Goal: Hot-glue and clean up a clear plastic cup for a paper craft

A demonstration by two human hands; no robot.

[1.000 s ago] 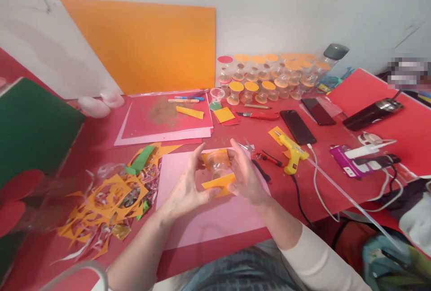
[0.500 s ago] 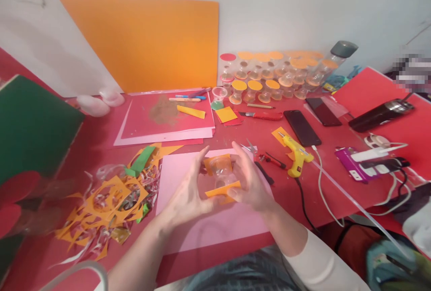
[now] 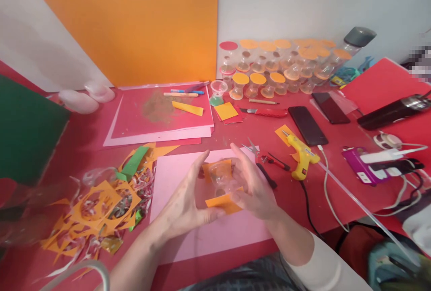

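Between my two hands is a clear plastic hourglass (image 3: 221, 173) with orange paper squares on both its ends, tilted so that the lower square (image 3: 222, 203) faces me. My left hand (image 3: 184, 201) grips it from the left, thumb along the lower square and fingers around the far end. From the other side my right hand (image 3: 255, 187) holds it, thumb on the lower square's right part. Some of the fingertips are hidden behind the hourglass. Below lies a pink sheet (image 3: 188, 244). Scissors (image 3: 252, 147) and a red-handled tool (image 3: 278, 161) lie just beyond my right hand.
Orange paper scraps (image 3: 97, 205) pile up at the left. A yellow glue gun (image 3: 302, 156), phones (image 3: 308, 125) and a purple power strip (image 3: 362, 167) lie at the right. Several finished hourglasses (image 3: 257, 85) stand by the wall, near a red cutter (image 3: 267, 112).
The camera view has shifted, so the things at the back appear larger and further apart. Both hands keep hold of the hourglass, and my left thumb has slid slightly lower along its square.
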